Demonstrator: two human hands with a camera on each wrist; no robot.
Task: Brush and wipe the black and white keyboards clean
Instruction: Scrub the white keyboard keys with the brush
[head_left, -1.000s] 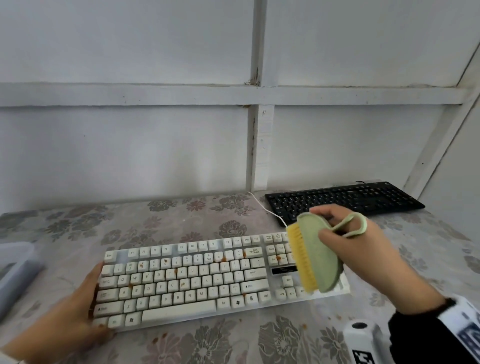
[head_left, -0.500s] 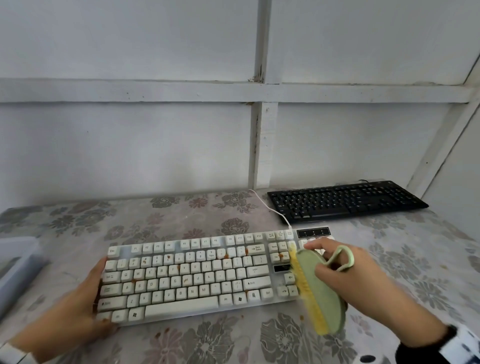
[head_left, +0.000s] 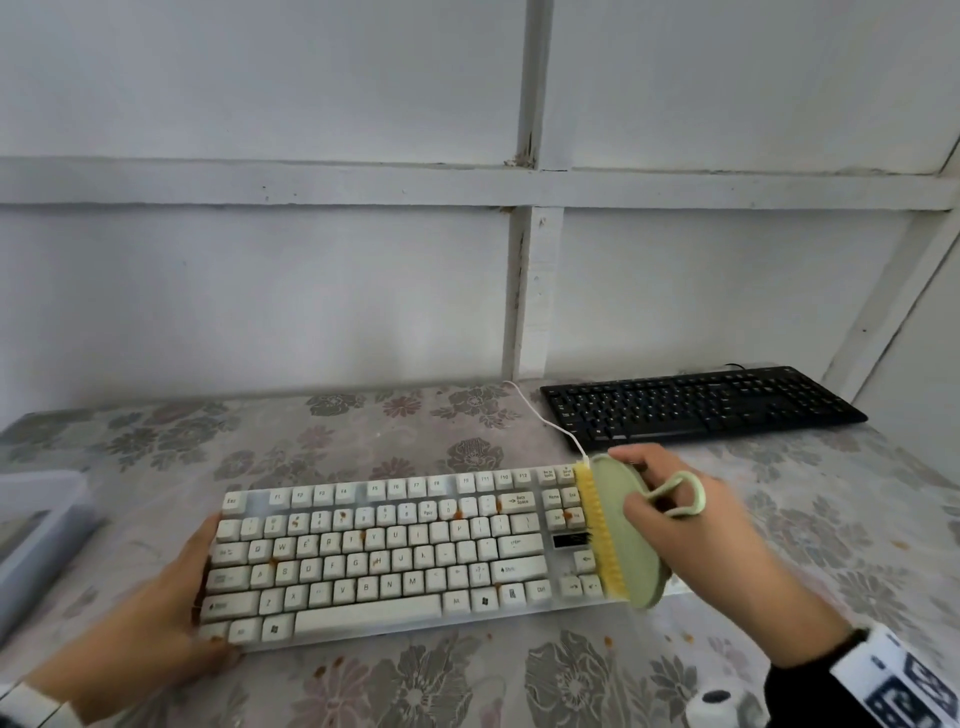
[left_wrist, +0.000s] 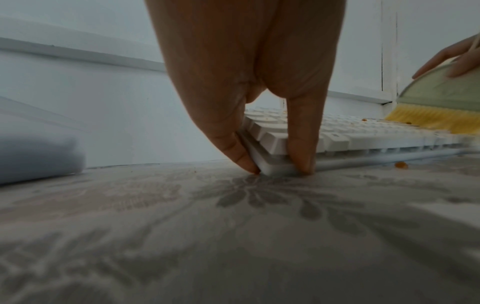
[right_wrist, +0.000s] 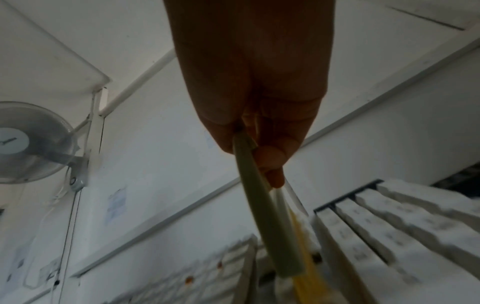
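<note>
The white keyboard (head_left: 384, 556) lies near me on the flowered table, with orange stains and crumbs between its keys. My left hand (head_left: 171, 613) grips its near left corner (left_wrist: 275, 164), thumb on the front edge and fingers along the side. My right hand (head_left: 691, 525) holds a green oval brush (head_left: 623, 535) with yellow bristles (head_left: 597, 525) and a loop handle. The bristles press on the keys at the keyboard's right end (left_wrist: 426, 119). From the right wrist, the brush (right_wrist: 265, 216) shows edge-on. The black keyboard (head_left: 696, 405) lies at the back right, untouched.
A grey container (head_left: 36, 525) stands at the table's left edge. A white cable (head_left: 540, 415) runs from the white keyboard toward the wall. Orange crumbs (head_left: 685, 636) lie on the cloth in front of the keyboard. A white object (head_left: 717, 704) sits at the near right.
My right hand swung the brush down past the keyboard's front right corner, then back up so its bristles lie across the right-end keys. My left hand stayed put.
</note>
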